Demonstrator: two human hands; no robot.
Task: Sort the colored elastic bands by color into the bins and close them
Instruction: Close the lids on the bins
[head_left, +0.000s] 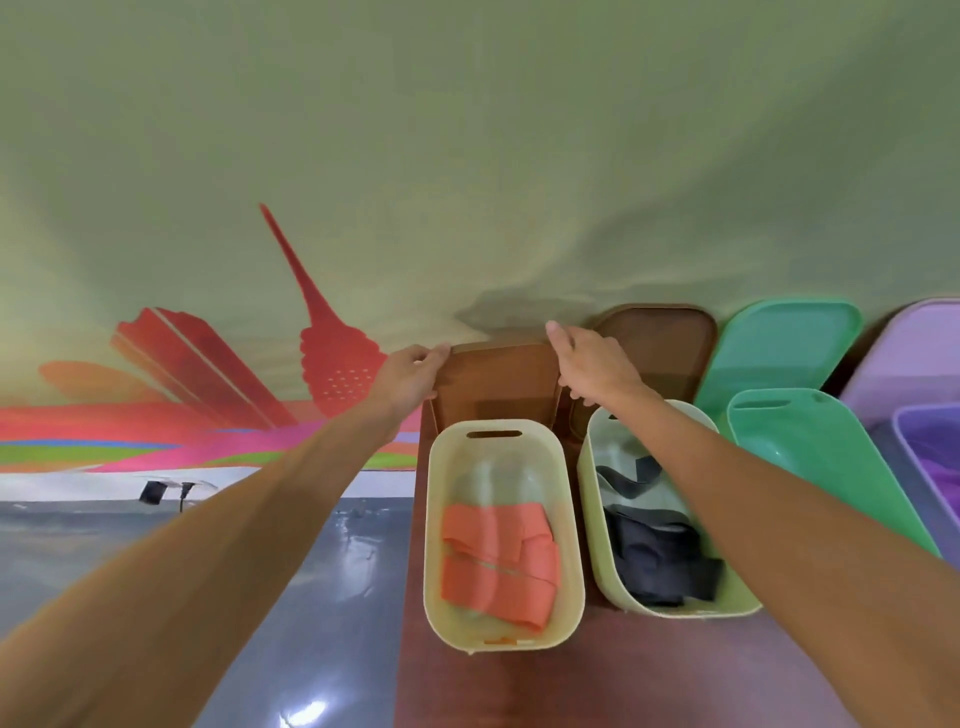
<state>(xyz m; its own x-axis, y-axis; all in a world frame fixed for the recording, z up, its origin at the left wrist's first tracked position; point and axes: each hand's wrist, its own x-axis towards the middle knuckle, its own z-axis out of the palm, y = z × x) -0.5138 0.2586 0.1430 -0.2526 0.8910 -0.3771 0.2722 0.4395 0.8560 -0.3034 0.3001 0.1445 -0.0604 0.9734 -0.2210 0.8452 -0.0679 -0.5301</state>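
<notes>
At the far edge of the dark red-brown wooden table (519, 686), I see both hands on a flat brown plastic lid (498, 379) with rounded corners. It stands upright against the pale green wall (467, 130), just behind the first bin. My left hand (410, 374) grips the lid's upper left corner, fingers curled round the edge. My right hand (592, 364) holds the upper right corner, fingers lying along the edge and thumb lower down on it.

The oblong cream plastic bin (434, 519) below the lid is uncovered. Folded orange elastic bands (493, 561) lie in its near half.

Just to its right, a second cream bin (675, 609) holds dark navy elastic bands (660, 561), partly hidden by my right forearm. Another brown lid (660, 343) leans on the wall behind it.

Further right are a mint-green plastic bin (831, 467) with a mint-green lid (779, 348) behind it, then a purple bin (930, 452) and purple lid (914, 358) at the frame's edge. I cannot tell what those two bins hold.
</notes>
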